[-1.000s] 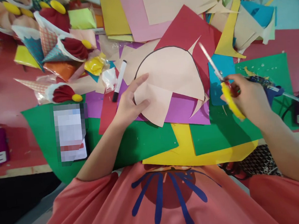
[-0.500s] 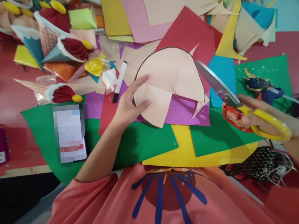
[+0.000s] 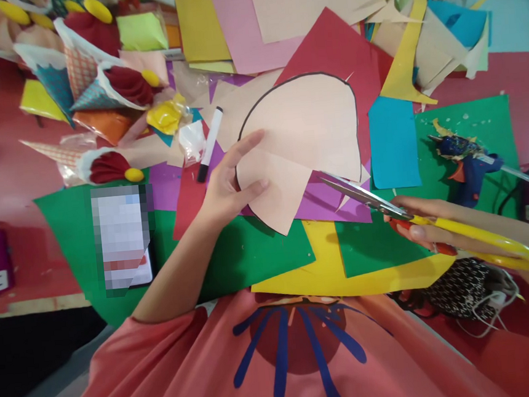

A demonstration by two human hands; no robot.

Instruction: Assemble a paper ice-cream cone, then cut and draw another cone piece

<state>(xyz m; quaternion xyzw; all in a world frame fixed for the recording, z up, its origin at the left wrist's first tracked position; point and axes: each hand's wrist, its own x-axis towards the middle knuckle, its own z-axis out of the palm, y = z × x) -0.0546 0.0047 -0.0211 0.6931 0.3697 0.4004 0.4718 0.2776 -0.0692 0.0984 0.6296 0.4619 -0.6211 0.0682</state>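
My left hand (image 3: 228, 183) pinches the left edge of a peach paper shape (image 3: 302, 130) with a black outline drawn along its rounded top. The shape is lifted a little above purple and red sheets. My right hand (image 3: 433, 224) grips yellow-and-red scissors (image 3: 415, 222), whose blades are slightly apart and point left toward the lower right edge of the peach shape, near but not touching it.
Coloured paper sheets and scraps cover the table, with green (image 3: 259, 248) and yellow (image 3: 326, 267) sheets at the near edge. A black marker (image 3: 209, 143) lies left of the shape. A blue glue gun (image 3: 467, 156) rests at right. Wrapped paper bouquets (image 3: 111, 88) fill the far left. A phone (image 3: 122, 235) lies at left.
My right hand brought the scissors down from an upright position and swung the blades left toward the peach shape. My left hand tilted the shape slightly.
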